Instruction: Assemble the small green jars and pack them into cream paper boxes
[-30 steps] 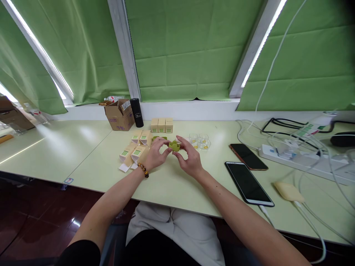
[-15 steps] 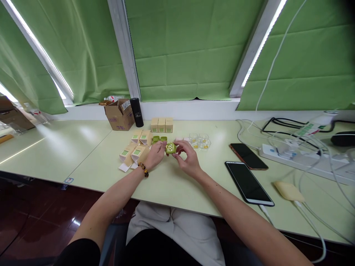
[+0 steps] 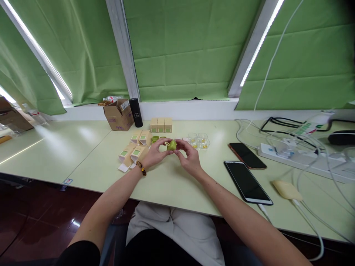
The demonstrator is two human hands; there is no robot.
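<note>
Above the table, a small green case with a pale loop (image 3: 172,145) is pinched between the fingers of both hands. My left hand (image 3: 155,152), with a beaded bracelet at the wrist, grips its left side. From the right, my right hand (image 3: 189,156) holds it with thumb and fingers. Just behind my left fingers sit more green cases (image 3: 155,138), partly hidden. Open cardboard boxes with green labels (image 3: 139,151) lie left of my hands. Clear cups with yellow bits inside (image 3: 203,143) stand beyond my right hand.
Closed small boxes (image 3: 161,125) stand in a row at the back, near a black flask (image 3: 135,112) and a carton (image 3: 118,116). On the right lie two phones (image 3: 248,181), a yellow charger block (image 3: 287,190), a white power strip (image 3: 299,160) and tangled cables.
The green case has turned between my fingers: its pale-marked face no longer faces me, and a loop shows at its left. My left hand has shifted its hold and moved slightly.
</note>
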